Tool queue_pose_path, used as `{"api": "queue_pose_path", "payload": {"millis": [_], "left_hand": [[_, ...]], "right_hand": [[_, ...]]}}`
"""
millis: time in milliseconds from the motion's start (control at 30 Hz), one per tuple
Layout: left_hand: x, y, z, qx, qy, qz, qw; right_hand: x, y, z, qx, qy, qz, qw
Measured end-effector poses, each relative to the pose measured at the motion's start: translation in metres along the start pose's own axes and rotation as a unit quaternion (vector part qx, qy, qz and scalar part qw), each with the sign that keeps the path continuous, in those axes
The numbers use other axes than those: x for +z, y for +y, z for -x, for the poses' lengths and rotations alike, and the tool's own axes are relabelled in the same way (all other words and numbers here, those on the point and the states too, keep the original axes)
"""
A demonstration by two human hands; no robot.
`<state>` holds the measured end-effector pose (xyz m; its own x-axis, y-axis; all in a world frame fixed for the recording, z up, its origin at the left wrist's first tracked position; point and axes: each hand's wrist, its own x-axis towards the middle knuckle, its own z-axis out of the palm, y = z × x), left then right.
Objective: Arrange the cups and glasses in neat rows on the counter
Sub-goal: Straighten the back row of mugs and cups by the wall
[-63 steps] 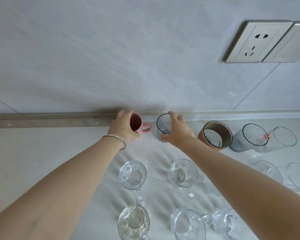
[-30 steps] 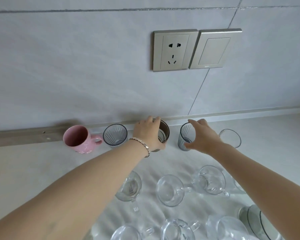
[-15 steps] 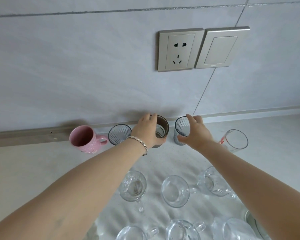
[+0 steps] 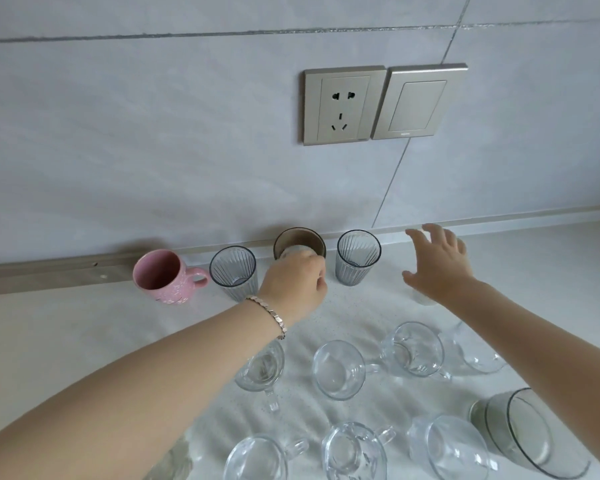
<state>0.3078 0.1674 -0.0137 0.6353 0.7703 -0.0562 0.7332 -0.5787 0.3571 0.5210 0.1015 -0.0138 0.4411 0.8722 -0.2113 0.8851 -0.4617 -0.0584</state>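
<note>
**Pink mug heads the row at the back edge**

Along the back edge of the surface (image 4: 66, 334) stand the pink mug (image 4: 163, 277), a ribbed glass (image 4: 234, 271), a brown cup (image 4: 299, 241) and a second ribbed glass (image 4: 357, 258), close together but apart. The left hand (image 4: 293, 285) is curled against the brown cup's near side; whether it grips cannot be told. The right hand (image 4: 437, 261) is spread, fingers apart, over a clear glass (image 4: 423, 298) further right. Clear handled cups (image 4: 338, 370) stand nearer the front edge, with a grey tumbler (image 4: 530, 431) at the right.
</note>
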Motion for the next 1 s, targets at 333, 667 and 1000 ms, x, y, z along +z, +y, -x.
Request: {"api": "queue_pose_path", "payload": {"millis": [333,667,1000], "left_hand": [[0.018,0.019,0.019,-0.072,-0.128,0.01,0.989],[0.008,-0.008,0.033,-0.134,-0.126,-0.002,0.983],[0.0,-0.024,0.046,-0.156,-0.117,0.007,0.981]], "right_hand": [[0.009,0.045,0.005,0.13,-0.059,-0.142,0.98],[0.015,-0.001,-0.038,0.096,-0.013,-0.174,0.98],[0.022,0.004,-0.036,0.129,-0.005,-0.136,0.982]]}}
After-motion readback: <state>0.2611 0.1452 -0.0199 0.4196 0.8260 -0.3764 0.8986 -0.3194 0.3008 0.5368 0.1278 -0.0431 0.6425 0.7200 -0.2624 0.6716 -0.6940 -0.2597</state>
